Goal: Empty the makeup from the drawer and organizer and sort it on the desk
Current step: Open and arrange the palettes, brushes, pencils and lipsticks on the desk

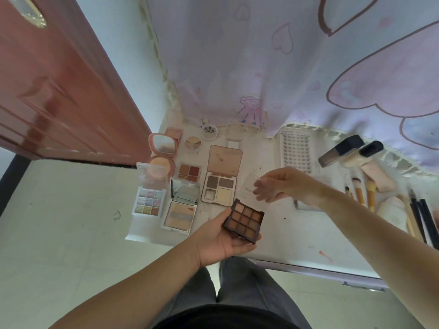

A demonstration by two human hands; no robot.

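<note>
my left hand [221,236] grips the brown nine-pan palette [244,220] over the near tabletop [297,243] edge; my right hand [282,184] pinches its clear lid [251,186], just beyond; sorted palettes [180,198] lie to the left, nearer my left hand.

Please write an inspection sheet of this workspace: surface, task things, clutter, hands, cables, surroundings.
Surface: white desk, stained with small marks.
Task things: open palettes grouped at left, among them a pastel palette and a four-pan palette; brushes and bottles at right.
Clutter: lash tray at the back.
Hands: left hand holds a brown palette; right hand holds its clear lid.
Cables: nothing seen.
Surroundings: red door at left, printed curtain behind.
</note>
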